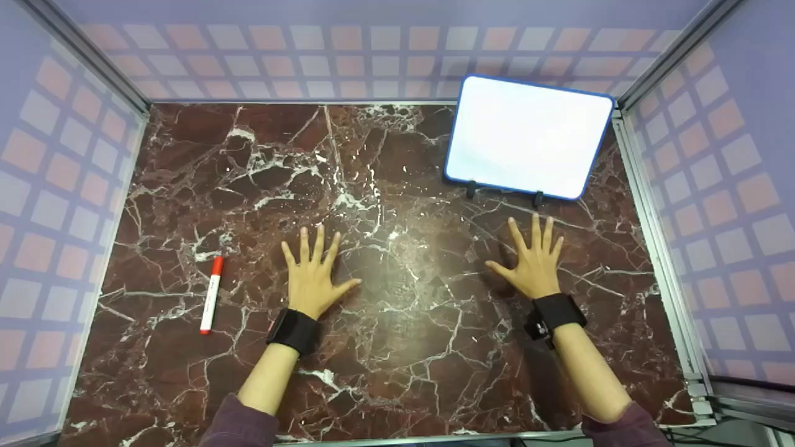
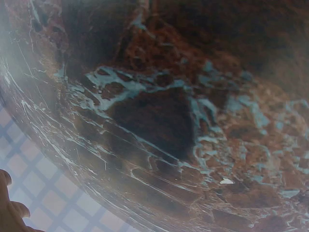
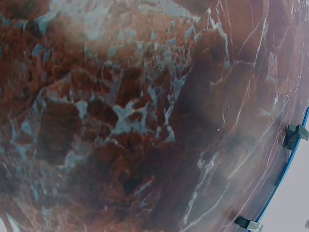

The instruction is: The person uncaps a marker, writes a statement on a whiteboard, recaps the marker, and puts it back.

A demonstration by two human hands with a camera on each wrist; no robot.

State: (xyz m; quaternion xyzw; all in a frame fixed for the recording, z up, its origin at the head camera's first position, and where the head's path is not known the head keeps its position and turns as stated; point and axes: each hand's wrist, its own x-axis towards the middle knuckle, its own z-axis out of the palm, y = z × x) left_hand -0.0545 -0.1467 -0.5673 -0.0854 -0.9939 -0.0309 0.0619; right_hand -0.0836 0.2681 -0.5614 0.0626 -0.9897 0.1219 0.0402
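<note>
My left hand (image 1: 312, 276), its fingers spread straight and palm down, is over the dark red marbled tabletop (image 1: 397, 347). To its left lies a white marker (image 1: 212, 298) with a red cap, the cap pointing away from me. My right hand (image 1: 533, 264) is likewise spread flat, thumb toward the middle, and holds nothing. Just beyond its fingertips stands a whiteboard (image 1: 528, 136) with a blue frame, on small black feet (image 1: 538, 198). In the right wrist view the blue edge and a black foot (image 3: 293, 137) show at the right. Curled fingertips (image 2: 14, 210) edge into the left wrist view.
Checkered panels enclose the table, with a back wall (image 1: 366, 56), a left wall (image 1: 59, 167) and a right wall (image 1: 733, 174). A metal rail (image 1: 658, 248) runs along the right edge. The whiteboard stands near the back right corner.
</note>
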